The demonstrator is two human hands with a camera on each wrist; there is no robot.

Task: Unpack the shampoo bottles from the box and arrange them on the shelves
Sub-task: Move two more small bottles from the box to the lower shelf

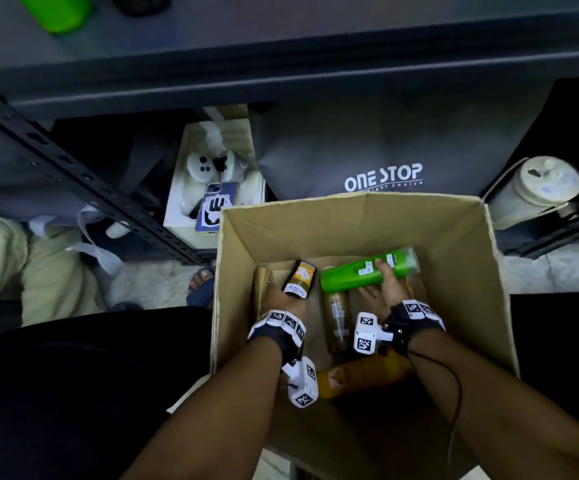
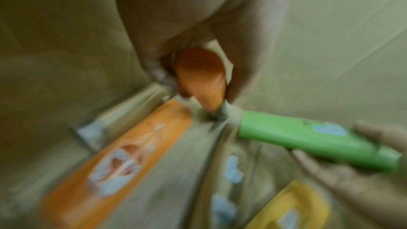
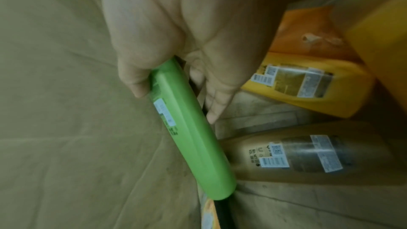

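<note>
Bottles gripped, lift pending

Extraction step. Inside the box (image 1: 367, 216), the right hand (image 1: 383, 289) wraps the green bottle (image 1: 364, 271); the left hand (image 1: 281, 296) clasps the orange bottle (image 1: 300, 279). More bottles lie on the box floor. Next, likely: raise both clear of the box walls, then up to the shelf (image 1: 281, 57) beyond the box.

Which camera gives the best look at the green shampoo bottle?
The head view: the green bottle shows whole, held by the right hand above the box. The right wrist view shows it close, top hidden in the palm. The left wrist view is blurred.
</note>
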